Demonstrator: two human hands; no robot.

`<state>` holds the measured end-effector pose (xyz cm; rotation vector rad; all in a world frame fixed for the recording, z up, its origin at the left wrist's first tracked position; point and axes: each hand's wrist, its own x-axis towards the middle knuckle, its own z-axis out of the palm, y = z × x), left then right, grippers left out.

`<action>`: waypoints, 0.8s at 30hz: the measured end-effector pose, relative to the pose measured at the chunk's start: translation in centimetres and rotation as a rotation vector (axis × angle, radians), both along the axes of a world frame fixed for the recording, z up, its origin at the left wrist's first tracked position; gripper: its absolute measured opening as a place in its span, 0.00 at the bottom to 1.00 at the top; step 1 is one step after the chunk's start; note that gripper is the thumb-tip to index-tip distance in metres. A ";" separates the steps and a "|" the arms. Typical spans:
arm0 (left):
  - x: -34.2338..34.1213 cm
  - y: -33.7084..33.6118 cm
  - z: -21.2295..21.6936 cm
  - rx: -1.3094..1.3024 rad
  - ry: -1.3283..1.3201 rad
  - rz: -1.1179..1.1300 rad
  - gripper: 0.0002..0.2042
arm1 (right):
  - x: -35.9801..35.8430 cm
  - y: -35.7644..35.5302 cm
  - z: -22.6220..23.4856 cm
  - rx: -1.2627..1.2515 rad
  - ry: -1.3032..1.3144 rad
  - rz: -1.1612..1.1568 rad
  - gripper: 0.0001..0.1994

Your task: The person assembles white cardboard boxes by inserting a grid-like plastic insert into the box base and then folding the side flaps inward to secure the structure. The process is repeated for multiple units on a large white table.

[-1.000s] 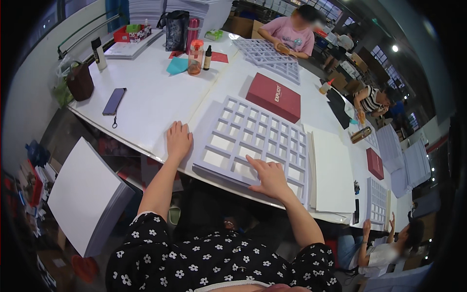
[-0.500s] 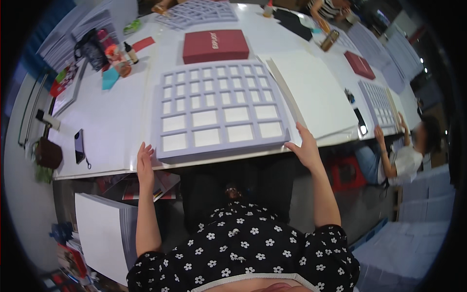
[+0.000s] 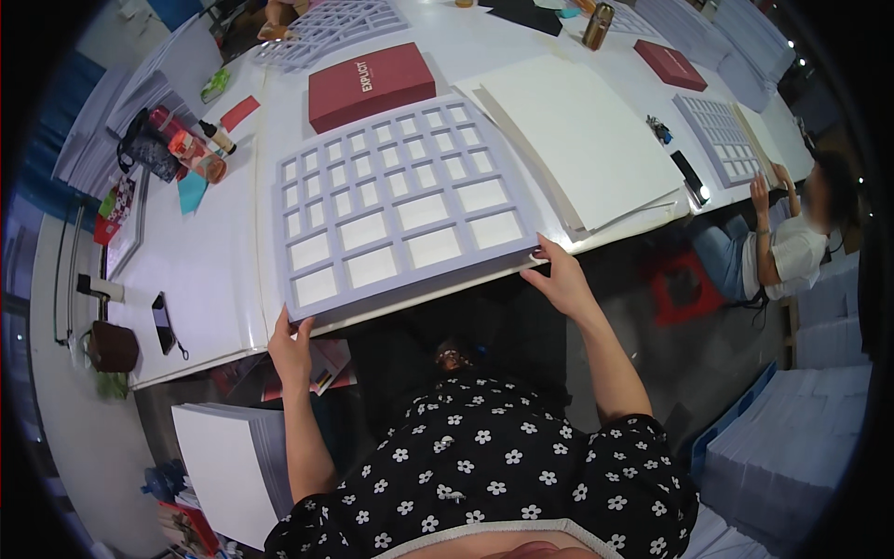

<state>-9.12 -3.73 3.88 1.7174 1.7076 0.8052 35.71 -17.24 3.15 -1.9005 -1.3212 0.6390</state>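
A lavender compartment tray (image 3: 402, 201) with rows of small white-bottomed cells at the far side and larger ones near me lies on the white table, by its front edge. My left hand (image 3: 291, 352) is at the tray's near left corner, its thumb and fingers closing around it. At the near right corner, my right hand (image 3: 560, 279) has its fingers and thumb on either side of the edge. The undersides of both corners are hidden. A dark red box (image 3: 372, 84) stands just behind the tray.
White sheets (image 3: 587, 140) lie stacked right of the tray. A phone (image 3: 164, 322), bottles (image 3: 197, 154) and a teal scrap (image 3: 192, 192) are on the left. A co-worker (image 3: 778, 242) sits at the right near a similar tray (image 3: 719, 139). White boards (image 3: 223, 461) stand below the table.
Both my hands have come in from beside the tray to its near corners. The whole view has tilted, so the table and tray appear turned.
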 end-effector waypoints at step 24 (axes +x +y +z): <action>-5.7 1.2 -2.9 0.125 -0.506 0.287 0.24 | 8.5 3.5 2.5 -0.475 -0.993 -0.178 0.17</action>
